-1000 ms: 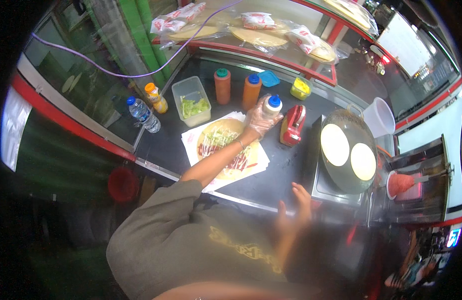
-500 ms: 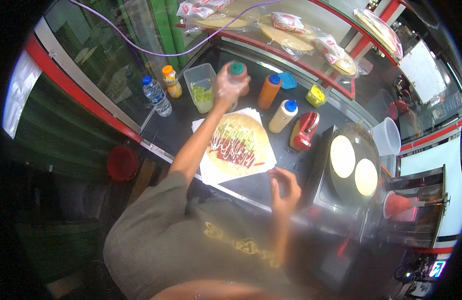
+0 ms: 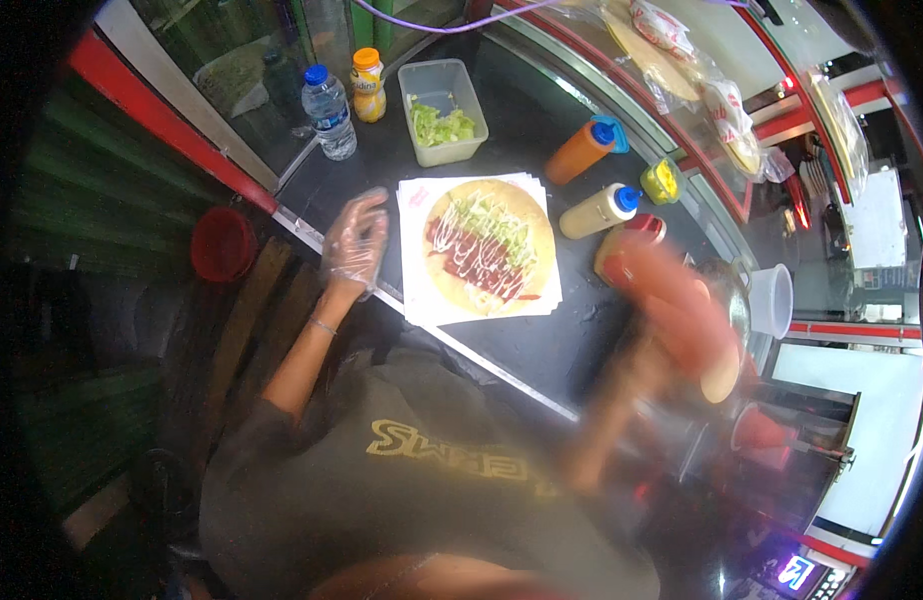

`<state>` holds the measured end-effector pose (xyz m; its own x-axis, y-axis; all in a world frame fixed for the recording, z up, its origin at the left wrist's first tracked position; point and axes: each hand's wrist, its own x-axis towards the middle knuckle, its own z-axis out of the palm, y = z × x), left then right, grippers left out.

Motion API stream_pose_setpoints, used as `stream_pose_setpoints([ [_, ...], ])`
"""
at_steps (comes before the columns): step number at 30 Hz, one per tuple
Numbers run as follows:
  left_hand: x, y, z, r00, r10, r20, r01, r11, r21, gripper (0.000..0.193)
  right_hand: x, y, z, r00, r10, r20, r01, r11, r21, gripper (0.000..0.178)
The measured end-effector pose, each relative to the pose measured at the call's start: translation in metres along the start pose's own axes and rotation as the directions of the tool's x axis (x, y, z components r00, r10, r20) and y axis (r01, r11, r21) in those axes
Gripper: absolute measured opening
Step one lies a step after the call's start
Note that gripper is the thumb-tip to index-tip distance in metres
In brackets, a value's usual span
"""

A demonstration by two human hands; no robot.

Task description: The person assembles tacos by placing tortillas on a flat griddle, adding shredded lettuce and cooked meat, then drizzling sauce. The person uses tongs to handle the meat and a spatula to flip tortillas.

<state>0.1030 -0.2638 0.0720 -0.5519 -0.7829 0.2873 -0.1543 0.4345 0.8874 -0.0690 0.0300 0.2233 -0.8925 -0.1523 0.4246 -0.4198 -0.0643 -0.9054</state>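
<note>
My left hand [image 3: 358, 243], in a clear plastic glove, hovers at the counter's front edge, empty, its fingers loosely curled. To its right lies a round flatbread [image 3: 543, 228] on a stack of white paper [image 3: 416, 272]. Shredded lettuce, dark red filling and thin white sauce lines cover the bread. On the right, my right hand [image 3: 647, 365] is smeared by motion, closed around a red squeeze bottle [image 3: 679, 300] lifted and tilted above the counter. The bottle partly hides the griddle and a pale round bread [image 3: 722, 374] there.
Behind the paper stand a clear tub of lettuce [image 3: 447, 152], a water bottle [image 3: 327, 112] and an orange-capped bottle [image 3: 368, 88]. Toward the right are an orange squeeze bottle [image 3: 582, 150], a cream squeeze bottle [image 3: 600, 212], a yellow tub [image 3: 661, 182] and a white bucket [image 3: 771, 302].
The red bottle, held by my left hand behind the bread before, is now in my right hand at the right. My left hand has come back, empty, to the bread's left. The view has shifted.
</note>
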Motion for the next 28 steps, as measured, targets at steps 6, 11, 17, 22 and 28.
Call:
stream_pose_setpoints([
  [6,-0.014,-0.059,-0.012,0.986,0.023,-0.167,-0.003,0.993,0.115,0.013,0.007,0.1,0.038,0.996,0.021,-0.087,-0.037,0.982,-0.187,0.075],
  [11,-0.018,-0.057,-0.005,0.976,0.154,-0.156,-0.119,0.97,0.213,0.012,0.005,0.094,0.078,0.993,0.116,-0.023,-0.118,0.991,-0.062,0.075],
  [17,-0.014,-0.056,-0.006,0.971,0.168,-0.168,-0.128,0.965,0.229,0.013,-0.028,0.026,0.013,0.994,0.091,-0.053,-0.102,0.961,-0.256,0.063],
  [22,-0.015,-0.053,-0.005,0.977,0.145,-0.159,-0.11,0.971,0.213,0.014,0.044,0.05,0.034,0.986,-0.099,-0.133,0.06,0.961,-0.27,0.056],
  [28,-0.01,-0.066,-0.002,0.975,0.166,-0.147,-0.127,0.961,0.244,0.012,0.024,0.03,0.025,0.996,-0.009,0.086,0.015,0.998,-0.068,0.081],
])
